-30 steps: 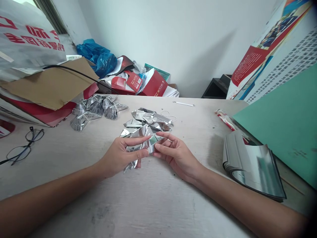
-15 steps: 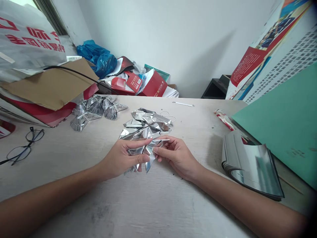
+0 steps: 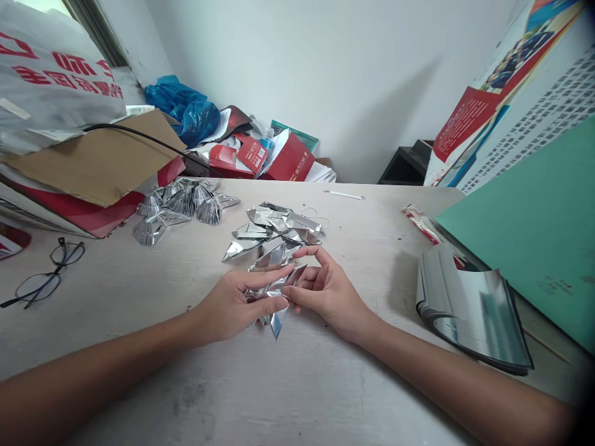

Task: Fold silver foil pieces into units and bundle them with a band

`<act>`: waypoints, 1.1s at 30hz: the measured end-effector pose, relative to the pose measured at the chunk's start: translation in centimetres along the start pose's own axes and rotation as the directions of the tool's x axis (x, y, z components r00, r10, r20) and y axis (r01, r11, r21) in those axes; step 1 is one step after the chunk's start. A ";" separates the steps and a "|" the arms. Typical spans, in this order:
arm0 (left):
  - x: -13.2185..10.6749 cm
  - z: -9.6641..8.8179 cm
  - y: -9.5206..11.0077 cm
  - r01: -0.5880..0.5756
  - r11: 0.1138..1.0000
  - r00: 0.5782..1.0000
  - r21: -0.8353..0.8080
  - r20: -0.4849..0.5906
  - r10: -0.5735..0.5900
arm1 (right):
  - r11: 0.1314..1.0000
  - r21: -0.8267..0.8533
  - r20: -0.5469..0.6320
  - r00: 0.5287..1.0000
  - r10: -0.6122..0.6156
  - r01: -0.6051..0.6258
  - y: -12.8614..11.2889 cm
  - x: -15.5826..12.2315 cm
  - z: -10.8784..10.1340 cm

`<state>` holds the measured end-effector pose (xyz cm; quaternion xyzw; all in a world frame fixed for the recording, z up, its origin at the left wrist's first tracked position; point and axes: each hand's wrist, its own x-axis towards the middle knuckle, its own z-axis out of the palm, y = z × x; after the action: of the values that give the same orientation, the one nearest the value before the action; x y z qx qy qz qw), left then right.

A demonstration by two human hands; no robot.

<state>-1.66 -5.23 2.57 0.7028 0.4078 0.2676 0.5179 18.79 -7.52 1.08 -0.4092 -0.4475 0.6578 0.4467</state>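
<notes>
A folded silver foil piece [image 3: 277,314] with pointed ends is held between both my hands, just above the table. My left hand [image 3: 242,303] grips it from the left, thumb in front and fingers stretched along the top. My right hand [image 3: 328,291] pinches its right side between thumb and fingers, with the index finger arched over it. Part of the foil is hidden behind my fingers. Right behind my hands lies a pile of folded silver foil pieces [image 3: 279,224] with sharp points.
Fan-shaped foil pieces [image 3: 181,201] lie at the back left, beside a cardboard box [image 3: 93,167]. Eyeglasses [image 3: 58,266] rest at the left. A stack of silver sheets [image 3: 474,310] stands at the right near a green board [image 3: 530,235]. A thin white strip [image 3: 344,195] lies behind.
Both hands have come slightly lower and nearer with the foil piece. It has turned, its lower point reaching further down, and my right index finger has lifted into an arch.
</notes>
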 end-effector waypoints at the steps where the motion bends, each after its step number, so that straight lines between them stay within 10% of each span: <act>1: -0.1 0.1 -0.1 0.010 1.000 1.000 -0.003 0.013 -0.010 | 1.000 0.000 -0.004 1.000 -0.001 0.001 0.0 0.0 0.0; 14: -0.3 0.2 -0.3 0.058 0.994 0.998 -0.091 0.020 -0.057 | 0.994 0.077 -0.071 0.995 -0.076 0.082 -0.2 0.5 0.1; 20: -0.1 -0.2 -0.4 -0.012 0.986 0.979 -0.167 0.200 0.046 | 0.972 -0.108 -0.092 0.972 -0.218 0.208 0.1 0.1 0.0; 26: -0.1 -0.7 0.0 0.030 0.985 0.924 -0.170 0.382 0.038 | 0.634 -0.596 0.103 0.831 -0.547 0.492 0.3 0.0 -1.0; 33: -0.2 -0.6 0.2 0.049 0.989 0.905 -0.140 0.425 0.015 | 0.525 -0.633 0.249 0.792 -0.558 0.569 0.4 -0.2 -1.2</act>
<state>-2.18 -5.09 2.96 0.7002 0.2705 0.1330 0.6472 19.89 -7.52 0.37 -0.3712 -0.7664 0.2701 0.4494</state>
